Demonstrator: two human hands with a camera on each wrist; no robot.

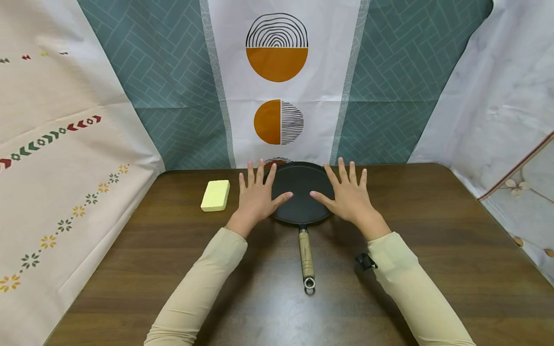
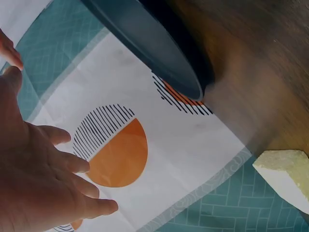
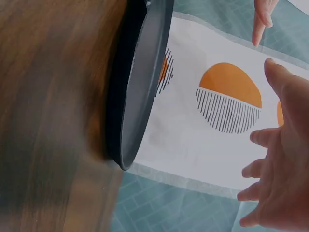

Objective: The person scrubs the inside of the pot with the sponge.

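Note:
A flat black pan (image 1: 299,194) lies on the brown table, its wooden handle (image 1: 305,252) pointing toward me and ending in a metal ring. My left hand (image 1: 257,194) is held above the pan's left edge with fingers spread and straight. Over the opposite edge, my right hand (image 1: 349,197) is spread the same way. Both wrist views show a gap between each hand and the pan (image 3: 145,87), and neither hand holds anything. A pale yellow sponge-like block (image 1: 215,195) sits left of my left hand; its corner also shows in the left wrist view.
The brown wooden table (image 1: 411,288) reaches back to a teal and white patterned cloth (image 1: 173,86) hanging behind it. Pale cloths hang at both sides. A small black strap piece (image 1: 366,262) sticks out at the right sleeve's cuff.

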